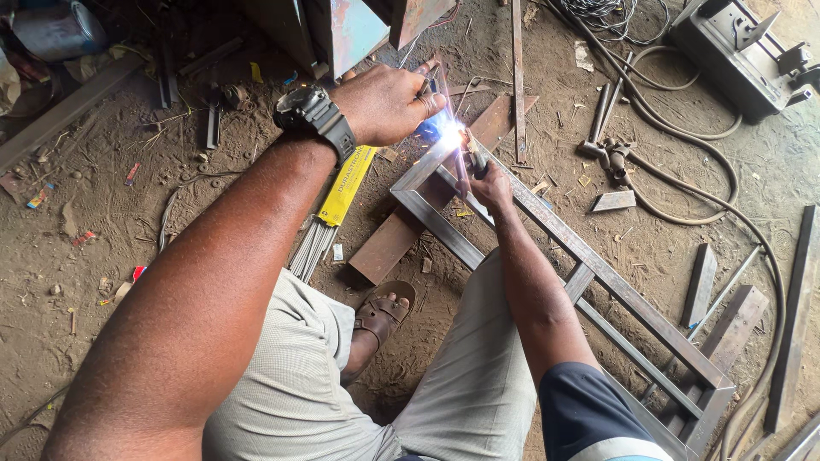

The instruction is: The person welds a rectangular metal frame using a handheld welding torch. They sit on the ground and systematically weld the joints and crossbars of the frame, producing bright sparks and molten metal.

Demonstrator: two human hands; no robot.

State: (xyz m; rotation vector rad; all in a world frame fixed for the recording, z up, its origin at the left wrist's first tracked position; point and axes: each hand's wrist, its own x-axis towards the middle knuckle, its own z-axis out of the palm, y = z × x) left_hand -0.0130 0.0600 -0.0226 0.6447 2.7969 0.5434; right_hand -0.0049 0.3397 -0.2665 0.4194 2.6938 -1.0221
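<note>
Daylight, soft & even, no hard shadows on the dirt floor (102,256). One hot spot: white-blue welding arc (450,134) at the corner of the metal frame (598,265), blown out, w/ a purplish flare streak above it & blue cast on the nearby fingers of the left hand (389,102). Top edge darker under the machinery. Focus sharp centre; near forearm slightly soft. Wide-angle stretch at the edges.
</note>
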